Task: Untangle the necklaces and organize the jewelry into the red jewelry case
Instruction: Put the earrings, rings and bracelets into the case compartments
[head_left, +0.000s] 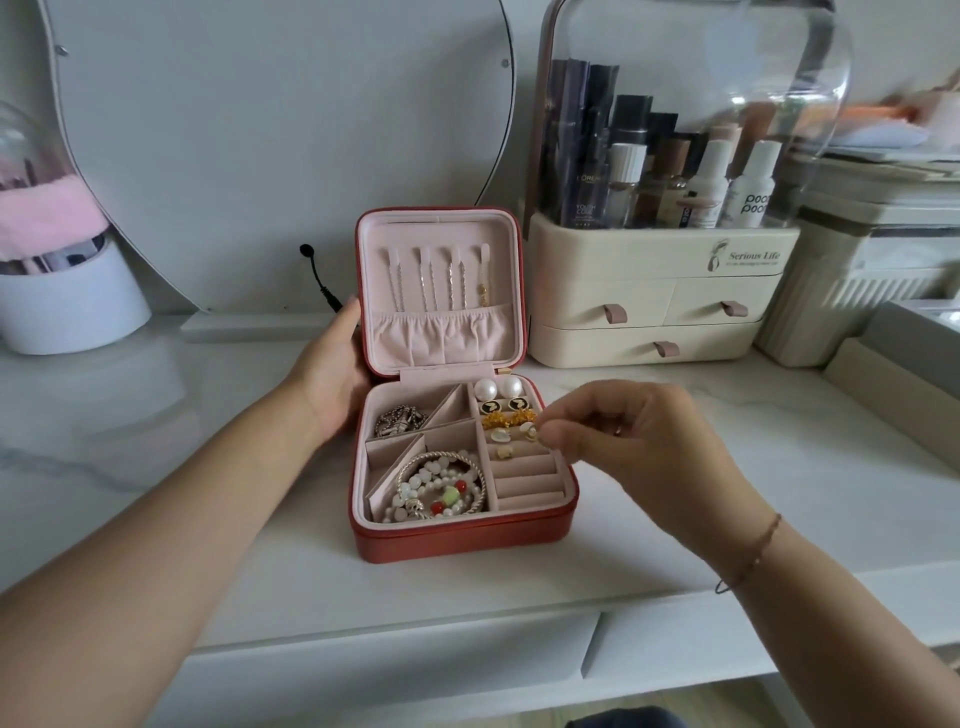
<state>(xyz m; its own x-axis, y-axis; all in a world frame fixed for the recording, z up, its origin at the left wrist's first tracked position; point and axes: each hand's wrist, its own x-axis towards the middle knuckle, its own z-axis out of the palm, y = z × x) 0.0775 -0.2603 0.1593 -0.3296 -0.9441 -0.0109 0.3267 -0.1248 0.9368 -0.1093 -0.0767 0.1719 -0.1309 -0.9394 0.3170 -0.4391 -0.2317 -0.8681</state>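
The red jewelry case (457, 540) stands open on the white tabletop, its lid upright. Several necklaces (439, 283) hang from the lid's hooks into a pink pocket. Beaded bracelets (441, 486) fill the front left compartment and a silver chain (400, 420) lies in the back left one. Earring pairs, pearl (497, 387), black and gold, sit in the right rolls. My left hand (332, 374) holds the case's left side at the hinge. My right hand (623, 441) pinches a small pearl earring (530, 430) at the ring rolls.
A cream cosmetics organizer (654, 291) with drawers and a clear dome stands right behind the case. A mirror (260, 130) leans on the wall at the back, with a black cable (319, 280) beside it. A white brush holder (72, 301) sits far left. The table's front edge runs below the case.
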